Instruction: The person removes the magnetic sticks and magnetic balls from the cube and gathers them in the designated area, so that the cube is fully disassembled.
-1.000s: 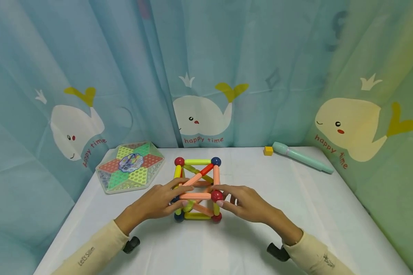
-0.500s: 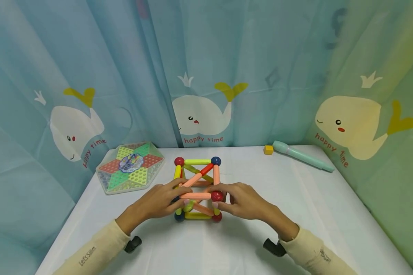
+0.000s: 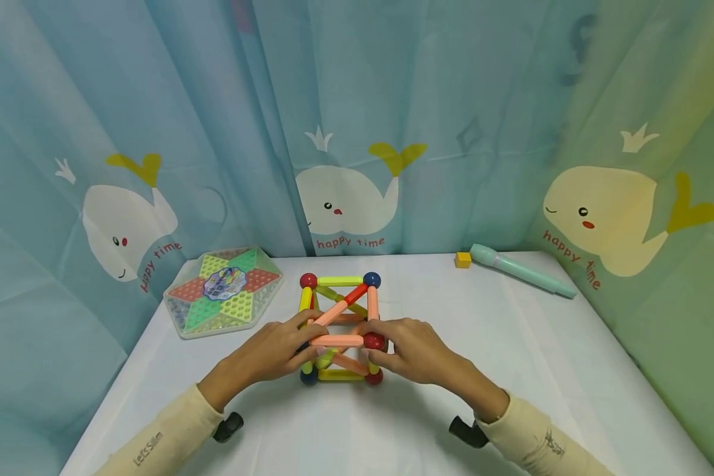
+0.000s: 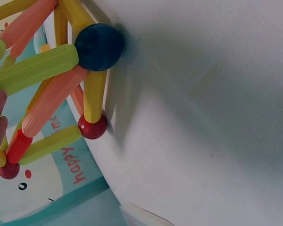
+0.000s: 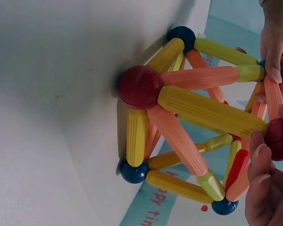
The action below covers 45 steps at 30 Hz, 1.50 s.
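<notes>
A cube-shaped frame of magnetic sticks and balls (image 3: 342,281) stands on the white table, with yellow, lime, peach and red sticks joined at red and blue balls. At its upper near right corner, my right hand (image 3: 419,350) pinches the red ball (image 3: 373,341) between thumb and fingers. My left hand (image 3: 270,350) holds the opposite upper near corner, its fingers around the end of the peach stick (image 3: 336,340) and mostly hiding a blue ball (image 5: 262,63). Lower balls, including a blue ball (image 4: 100,47) and a red ball (image 5: 140,87), rest on the tabletop.
Behind and left of the frame lies a hexagonal game box (image 3: 225,287) with a coloured star. A small yellow cube (image 3: 463,260) and a mint-green pen-shaped object (image 3: 520,270) lie at the back right. A blue whale-print curtain (image 3: 351,132) hangs behind the table.
My right hand has moved slightly left and its thumb and fingers have come in around the red ball. My left hand and the frame stay nearly the same.
</notes>
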Tool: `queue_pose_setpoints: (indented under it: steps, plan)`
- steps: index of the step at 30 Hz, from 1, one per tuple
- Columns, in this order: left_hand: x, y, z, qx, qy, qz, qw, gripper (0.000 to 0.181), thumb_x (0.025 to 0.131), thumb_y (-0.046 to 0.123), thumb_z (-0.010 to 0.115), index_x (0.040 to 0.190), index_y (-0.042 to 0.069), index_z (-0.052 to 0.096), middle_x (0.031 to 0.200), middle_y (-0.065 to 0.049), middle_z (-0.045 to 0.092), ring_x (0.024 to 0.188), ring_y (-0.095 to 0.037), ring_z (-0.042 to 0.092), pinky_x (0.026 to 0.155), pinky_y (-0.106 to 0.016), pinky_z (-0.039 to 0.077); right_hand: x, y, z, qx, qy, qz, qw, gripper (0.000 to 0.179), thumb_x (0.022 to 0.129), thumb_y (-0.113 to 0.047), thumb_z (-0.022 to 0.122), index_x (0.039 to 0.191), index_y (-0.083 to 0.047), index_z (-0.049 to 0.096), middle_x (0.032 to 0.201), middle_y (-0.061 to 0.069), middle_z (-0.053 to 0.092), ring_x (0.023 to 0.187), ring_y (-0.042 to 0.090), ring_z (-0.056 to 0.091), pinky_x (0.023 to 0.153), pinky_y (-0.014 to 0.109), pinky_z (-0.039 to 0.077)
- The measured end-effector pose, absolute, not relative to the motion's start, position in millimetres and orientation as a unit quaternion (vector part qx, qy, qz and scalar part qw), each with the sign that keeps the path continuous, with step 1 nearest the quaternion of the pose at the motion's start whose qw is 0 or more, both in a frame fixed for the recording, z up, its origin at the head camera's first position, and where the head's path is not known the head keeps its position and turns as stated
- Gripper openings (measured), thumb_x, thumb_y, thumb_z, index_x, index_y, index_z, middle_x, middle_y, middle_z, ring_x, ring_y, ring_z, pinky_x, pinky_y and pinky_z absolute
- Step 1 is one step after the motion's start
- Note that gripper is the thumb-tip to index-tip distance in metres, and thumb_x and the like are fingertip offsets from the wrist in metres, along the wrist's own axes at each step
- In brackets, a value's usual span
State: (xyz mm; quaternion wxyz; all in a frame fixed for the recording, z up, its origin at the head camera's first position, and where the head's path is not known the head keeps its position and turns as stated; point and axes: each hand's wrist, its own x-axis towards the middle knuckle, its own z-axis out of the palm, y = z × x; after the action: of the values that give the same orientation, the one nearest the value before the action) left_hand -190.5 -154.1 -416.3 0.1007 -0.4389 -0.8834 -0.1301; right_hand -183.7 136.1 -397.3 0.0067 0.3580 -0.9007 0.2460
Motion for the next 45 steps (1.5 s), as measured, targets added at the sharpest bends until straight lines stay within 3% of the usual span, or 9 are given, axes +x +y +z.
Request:
queue_pose_setpoints:
  steps: [10, 19, 27, 34, 41, 45]
  plan:
    - [-192, -153, -417, -0.434, -0.882, -0.146, 0.11, 0.024, 0.105, 0.038, 0.053, 0.119, 0.021, 0.062, 0.125, -0.005, 0.058, 0.056, -0.002, 0.041, 0.053, -0.013, 0.037, -181, 133, -399, 0.343, -0.908, 0.24, 0.015, 0.029, 0.095, -0.028, 0.068, 0.123, -0.02, 0.066, 0.079, -0.016, 0.063, 0.065, 0.004, 0.051, 0.055, 0.021, 0.042]
    - [-189, -152, -415, -0.423, -0.89, -0.15, 0.082, 0.028, 0.105, 0.038, 0.052, 0.125, 0.021, 0.062, 0.132, -0.007, 0.057, 0.055, -0.001, 0.041, 0.054, -0.015, 0.039, -178, 134, -401, 0.332, -0.91, 0.25, 0.005, 0.026, 0.097, -0.025, 0.064, 0.122, -0.018, 0.063, 0.087, -0.014, 0.066, 0.068, 0.006, 0.054, 0.057, 0.022, 0.044]
    - [-190, -152, -415, -0.42, -0.891, -0.145, 0.091, 0.029, 0.105, 0.037, 0.052, 0.127, 0.021, 0.061, 0.13, -0.007, 0.058, 0.057, -0.001, 0.042, 0.055, -0.015, 0.039, -178, 142, -403, 0.331, -0.905, 0.266, 0.0, 0.024, 0.096, -0.019, 0.061, 0.119, -0.02, 0.055, 0.078, -0.015, 0.058, 0.06, 0.002, 0.046, 0.056, 0.021, 0.041]
    - [-191, -153, -417, -0.434, -0.882, -0.137, 0.121, 0.023, 0.105, 0.037, 0.052, 0.119, 0.021, 0.06, 0.123, -0.005, 0.058, 0.054, 0.0, 0.039, 0.052, -0.014, 0.036, -180, 142, -404, 0.327, -0.896, 0.297, -0.05, 0.024, 0.102, -0.022, 0.056, 0.125, -0.015, 0.057, 0.088, -0.011, 0.063, 0.07, 0.005, 0.054, 0.061, 0.022, 0.049]
    - [-190, -152, -416, -0.426, -0.888, -0.138, 0.105, 0.026, 0.105, 0.038, 0.052, 0.121, 0.02, 0.063, 0.128, -0.007, 0.059, 0.059, -0.002, 0.044, 0.054, -0.014, 0.04, -185, 146, -405, 0.342, -0.869, 0.344, -0.098, 0.031, 0.103, -0.019, 0.053, 0.134, -0.017, 0.055, 0.091, -0.003, 0.06, 0.073, 0.01, 0.054, 0.061, 0.024, 0.047]
    - [-190, -152, -415, -0.427, -0.888, -0.141, 0.093, 0.027, 0.105, 0.036, 0.051, 0.125, 0.02, 0.062, 0.132, -0.007, 0.057, 0.054, -0.001, 0.04, 0.053, -0.014, 0.038, -189, 151, -407, 0.347, -0.847, 0.38, -0.135, 0.028, 0.105, -0.02, 0.05, 0.133, -0.019, 0.053, 0.103, 0.004, 0.063, 0.081, 0.013, 0.056, 0.066, 0.026, 0.05]
